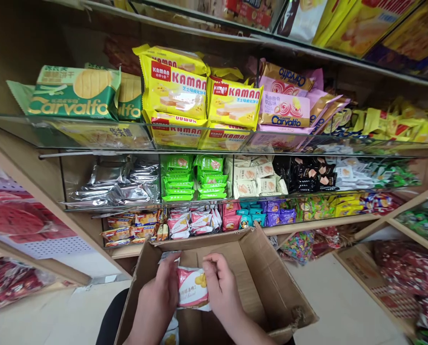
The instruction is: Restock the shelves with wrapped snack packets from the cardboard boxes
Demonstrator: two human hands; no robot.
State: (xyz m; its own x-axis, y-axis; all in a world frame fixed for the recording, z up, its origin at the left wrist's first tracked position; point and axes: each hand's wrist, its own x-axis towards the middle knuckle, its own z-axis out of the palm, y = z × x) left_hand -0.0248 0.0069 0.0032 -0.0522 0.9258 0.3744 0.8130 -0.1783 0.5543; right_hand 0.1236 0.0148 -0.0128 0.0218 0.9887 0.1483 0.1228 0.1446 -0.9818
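Observation:
Between my two hands is a pink-and-white biscuit packet [193, 288], held over an open cardboard box [248, 268]. My left hand [160, 292] grips its left end, fingers closed. At the other end, my right hand [221, 285] pinches the wrapper. A pale packet [171, 330] lies in the box below my left wrist, partly hidden. Straight ahead on the lowest shelf, similar pink-and-white packets [201, 219] are stacked in a compartment.
Glass-fronted shelves hold green Carvalfo packs [75, 93], yellow KAMAN packs [176, 88], silver packets [118, 179] and green packets [178, 177]. At the right, a patterned carton [379, 287] stands on the floor beside red bagged goods [411, 268]. A wooden upright [66, 235] is at the left.

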